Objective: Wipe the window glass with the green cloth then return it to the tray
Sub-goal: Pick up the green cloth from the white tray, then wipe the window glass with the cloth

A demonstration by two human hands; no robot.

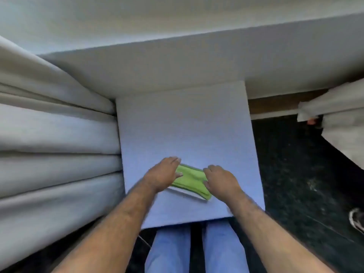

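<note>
The green cloth [190, 181] is seen folded into a long strip, lying on a shallow white tray [184, 193] whose near edge shows beneath it. The tray is set on the near half of a pale blue bench [185, 123], a flat square top with nothing else on it. The left hand [164, 173] is laid over the left end of the cloth, palm down with the fingers stretched flat and close together; whether the cloth is pinched under it cannot be told. The right hand [220, 179] is placed at the right end of the cloth, its fingers bent over the edge and touching the fabric; a firm hold is not shown clearly. Both forearms are bare.

Left of the bench, heavy pale grey curtains [57, 138] are gathered in thick folds that press against the bench's side. Beyond the far edge of the bench a broad white ledge [157, 69] runs across the view, and a light, blurred surface is seen above it. Right of the bench the floor [299, 174] is dark and speckled, with a brown strip of skirting at its far side. A second grey curtain [338, 119] hangs at the far right. Below the near edge of the bench, legs in blue trousers [169, 251] are visible, and a shoe [357, 219] is cut off at the right border.
</note>
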